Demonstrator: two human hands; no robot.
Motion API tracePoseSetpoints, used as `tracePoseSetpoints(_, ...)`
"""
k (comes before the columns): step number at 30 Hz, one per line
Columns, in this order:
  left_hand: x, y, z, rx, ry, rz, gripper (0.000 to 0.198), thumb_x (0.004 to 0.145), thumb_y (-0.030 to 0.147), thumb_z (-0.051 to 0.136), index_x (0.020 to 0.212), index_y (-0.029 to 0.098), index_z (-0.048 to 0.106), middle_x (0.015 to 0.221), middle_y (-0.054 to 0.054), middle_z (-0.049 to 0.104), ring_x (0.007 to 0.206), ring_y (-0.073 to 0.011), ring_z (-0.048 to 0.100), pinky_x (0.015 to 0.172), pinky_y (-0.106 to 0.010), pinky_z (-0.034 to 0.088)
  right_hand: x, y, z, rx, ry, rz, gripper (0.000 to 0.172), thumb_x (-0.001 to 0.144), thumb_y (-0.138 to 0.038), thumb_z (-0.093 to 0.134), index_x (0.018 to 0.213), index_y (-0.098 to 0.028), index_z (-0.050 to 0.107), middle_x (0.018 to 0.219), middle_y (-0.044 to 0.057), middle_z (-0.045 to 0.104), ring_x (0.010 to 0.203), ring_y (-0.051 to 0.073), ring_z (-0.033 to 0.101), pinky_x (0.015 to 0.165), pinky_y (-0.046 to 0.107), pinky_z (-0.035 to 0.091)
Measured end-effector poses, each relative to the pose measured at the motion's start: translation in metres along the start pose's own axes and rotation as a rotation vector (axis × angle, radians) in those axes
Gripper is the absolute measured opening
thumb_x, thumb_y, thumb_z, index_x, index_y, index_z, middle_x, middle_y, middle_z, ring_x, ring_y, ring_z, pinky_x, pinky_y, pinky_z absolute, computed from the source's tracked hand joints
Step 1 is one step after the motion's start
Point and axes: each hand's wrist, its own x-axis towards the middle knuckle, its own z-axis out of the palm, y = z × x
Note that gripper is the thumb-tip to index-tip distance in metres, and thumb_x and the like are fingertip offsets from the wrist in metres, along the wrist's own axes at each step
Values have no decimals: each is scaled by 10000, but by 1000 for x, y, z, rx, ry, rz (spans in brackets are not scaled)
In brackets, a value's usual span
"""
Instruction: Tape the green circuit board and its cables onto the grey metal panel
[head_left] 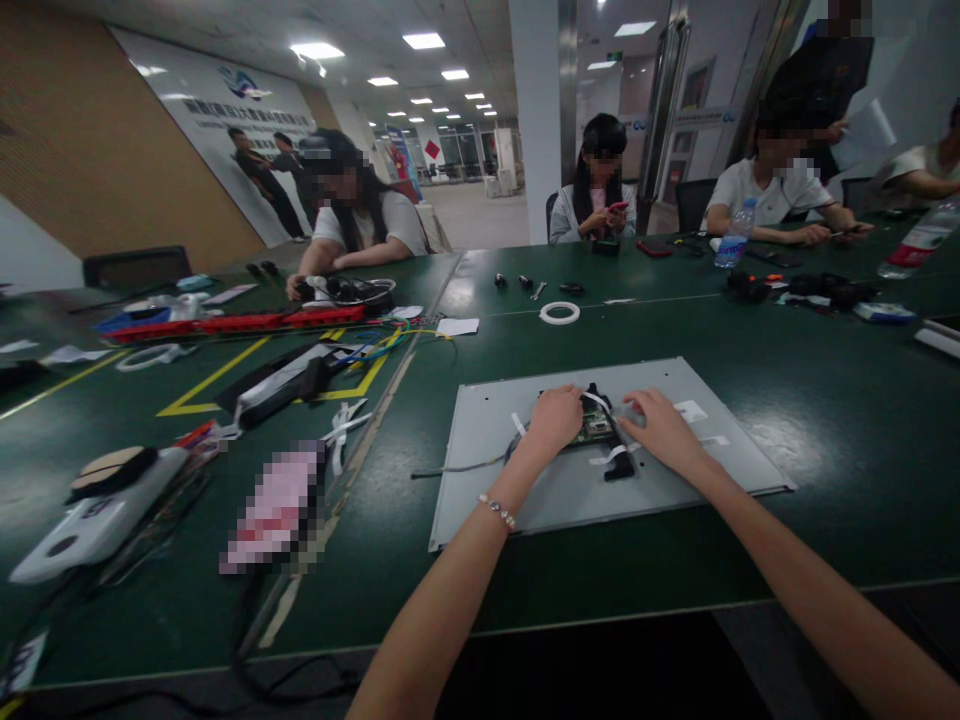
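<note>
With the circuit board (598, 428) as the clock's centre and 12 pointing away from the wearer, the board lies on a pale flat panel (465, 510), which rests flat on the green table (600, 580), probably so that both hands can reach the board over a firm backing. The left hand (559, 418) sits at 9 o'clock, palm down over the board's edge, its fingers bent and close together; their tips are hidden, so whether they grip or merely press cannot be told, though the pose suggests steadying. The right hand (664, 430) is at 3 o'clock, thumb and forefinger curved towards each other beside the board, as if for fine handling; whether they pinch anything is too small to tell. A narrow white strip (598, 398) runs along the board at 12, between the hands. The black bracket (619, 466) shows at 5 o'clock, while a thin cable (457, 468) trails off the panel towards 8, perhaps to stay out from under the fingers. The white tape ring (559, 313) lies at 11, well apart, seemingly parked within reach.
</note>
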Motion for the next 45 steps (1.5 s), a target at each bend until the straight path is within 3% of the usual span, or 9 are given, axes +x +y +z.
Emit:
tracePoseSetpoints(6,0,-7,-13,-128,102,-82,417,907,145,357,1297,85,492,1286,-141,582,1158,-202,563,1016,-302,403,0,5,-4,56,-8,-6,321,864,-324,498,1133,-161,562,1019,97,569,922,207,567,857,359,451)
tracePoseSetpoints(13,-12,-41,-41,-180,140,-147,426,888,135,369,1287,110,515,1323,-100,560,1215,-198,519,1064,-316,373,0,5,-9,97,-35,-52,339,897,-281,433,1194,-170,551,1125,106,573,1028,208,553,909,370,444)
tracePoseSetpoints(17,-26,-58,-38,-190,149,-184,405,867,129,393,1243,119,545,1259,-97,602,1176,-205,545,1050,-335,392,-1,-1,-16,78,-100,-147,344,919,-213,374,1197,-182,573,1183,88,571,1103,197,521,982,381,403)
tracePoseSetpoints(24,-40,-74,-27,-172,228,-206,372,857,131,422,1201,135,564,1228,-91,614,1169,-208,550,1048,-347,398,-3,-10,-23,61,-177,-176,320,904,-153,394,1074,-204,660,1134,71,600,1049,182,547,966,380,423)
tracePoseSetpoints(35,-45,-77,-25,-177,230,-219,356,869,147,435,1197,96,564,1228,-127,613,1170,-225,552,1047,-345,397,-6,-12,-29,28,-210,-168,316,886,-143,413,1045,-208,678,1135,53,616,1042,178,560,972,371,423)
tracePoseSetpoints(45,-48,-79,-26,-163,228,-237,363,865,147,427,1203,136,560,1243,-99,608,1180,-209,546,1050,-348,399,-11,-13,-30,-61,-246,-203,364,917,-217,396,1197,-234,628,1244,65,565,1149,214,512,1004,419,406)
